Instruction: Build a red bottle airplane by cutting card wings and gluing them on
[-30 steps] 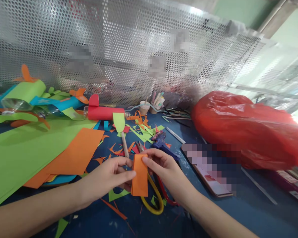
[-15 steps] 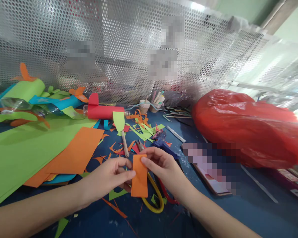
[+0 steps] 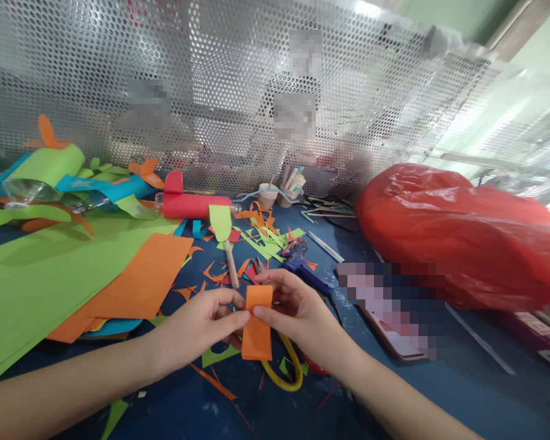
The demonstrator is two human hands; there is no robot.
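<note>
Between my two hands is an orange paper strip [image 3: 257,336], its top end curled over into a fold. My left hand [image 3: 213,321] pinches the strip's left edge, thumb in front. From the other side my right hand [image 3: 293,308] grips it, the thumb pressing on its front just below the fold and the fingers behind. Under the strip lie scissors with a yellow handle loop [image 3: 289,385], partly hidden by the paper and my right hand. Just beyond, a blue glue gun [image 3: 307,272] and a pencil-like stick [image 3: 231,263] rest on the table.
Green sheets [image 3: 41,269] and orange sheets [image 3: 142,281] pile up on the left. Behind them are paper-covered bottles, one red [image 3: 195,206]. Paper scraps [image 3: 268,241] litter the middle. A phone [image 3: 403,336] and a large red plastic bag [image 3: 453,238] occupy the right. Perforated metal [image 3: 229,79] stands behind.
The top of the orange strip, flat before, is now bent over. My right thumb has moved down and left, closer to my left thumb.
</note>
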